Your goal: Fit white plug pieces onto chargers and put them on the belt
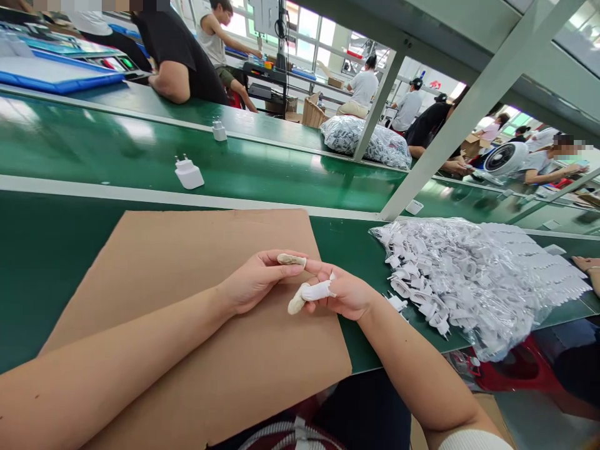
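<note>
Our left hand point(255, 281) pinches the finger cot point(313, 292) on one outstretched finger of our right hand point(350, 295), rest curled, above the cardboard sheet point(187, 262); plug bag point(478, 281) at three o'clock. Roll evenly, we'd say.

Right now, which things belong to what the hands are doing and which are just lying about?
In hand: left hand, right hand, white finger cot on a right finger, cardboard sheet beneath.
Lying about: bag of white plug parts, two white chargers on the belt, fan.
</note>
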Demonstrator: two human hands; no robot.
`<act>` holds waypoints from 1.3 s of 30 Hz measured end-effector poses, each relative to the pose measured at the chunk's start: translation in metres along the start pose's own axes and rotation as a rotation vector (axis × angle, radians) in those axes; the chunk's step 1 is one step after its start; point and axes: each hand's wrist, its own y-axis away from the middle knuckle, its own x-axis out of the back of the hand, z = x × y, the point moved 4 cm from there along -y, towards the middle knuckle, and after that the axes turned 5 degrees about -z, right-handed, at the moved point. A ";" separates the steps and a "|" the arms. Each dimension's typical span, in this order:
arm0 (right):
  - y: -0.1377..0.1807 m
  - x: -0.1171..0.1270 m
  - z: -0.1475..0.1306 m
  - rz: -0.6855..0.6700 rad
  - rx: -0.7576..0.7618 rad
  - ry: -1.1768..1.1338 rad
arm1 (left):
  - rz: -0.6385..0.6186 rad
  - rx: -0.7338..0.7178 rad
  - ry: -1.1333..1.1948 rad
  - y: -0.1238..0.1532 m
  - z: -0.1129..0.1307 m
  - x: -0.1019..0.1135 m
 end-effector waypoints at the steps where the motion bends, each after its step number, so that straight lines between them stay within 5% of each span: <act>1: 0.000 0.000 -0.001 0.012 0.014 -0.015 | -0.005 -0.003 0.014 0.000 0.001 0.001; 10: -0.001 0.018 -0.008 0.295 0.243 -0.199 | 0.076 -0.039 0.058 -0.004 -0.001 0.014; 39: -0.004 0.023 -0.002 0.360 0.215 -0.228 | -0.031 -0.040 -0.060 -0.001 0.001 0.005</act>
